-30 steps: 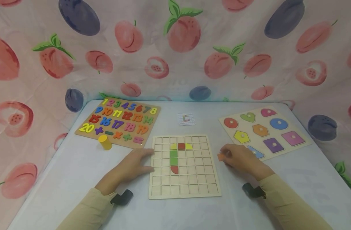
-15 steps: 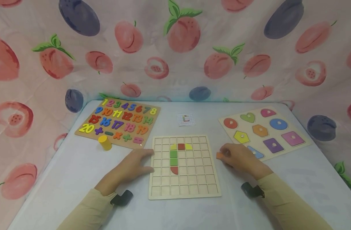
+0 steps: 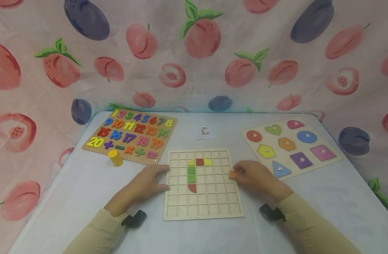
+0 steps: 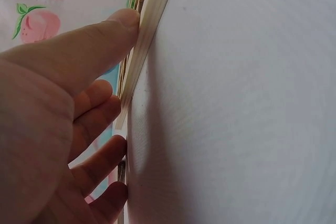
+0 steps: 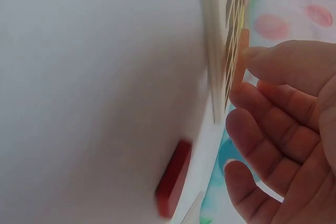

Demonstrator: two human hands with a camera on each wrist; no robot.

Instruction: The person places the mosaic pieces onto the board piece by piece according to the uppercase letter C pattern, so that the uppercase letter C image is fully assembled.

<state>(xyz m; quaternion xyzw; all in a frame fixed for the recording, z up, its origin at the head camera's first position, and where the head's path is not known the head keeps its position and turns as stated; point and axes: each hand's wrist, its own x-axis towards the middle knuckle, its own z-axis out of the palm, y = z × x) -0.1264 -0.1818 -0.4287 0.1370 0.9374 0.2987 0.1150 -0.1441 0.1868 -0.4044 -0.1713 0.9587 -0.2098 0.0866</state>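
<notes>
A wooden grid board (image 3: 213, 204) lies in the middle of the table in the head view. On it a line of tiles runs down and across: yellow corner pieces, a red square (image 3: 200, 162), green squares (image 3: 192, 174) and a red rounded piece (image 3: 192, 188). My right hand (image 3: 259, 178) pinches an orange tile (image 3: 233, 175) between thumb and fingers, over the board's right edge. In the right wrist view the orange tile (image 5: 241, 59) appears edge-on close to the grid. My left hand (image 3: 147, 183) touches the board's left edge with thumb and fingertips, its fingers loosely extended.
A number puzzle board (image 3: 130, 135) lies back left, with a yellow cylinder (image 3: 115, 158) at its near edge. A small pattern card (image 3: 205, 132) lies behind the grid. A shape puzzle (image 3: 292, 148) lies back right. In the right wrist view, a dark red block (image 5: 174, 179) rests on the table.
My right hand has moved left with the orange tile, from beside the board to over its right edge. My left hand has stayed in place.
</notes>
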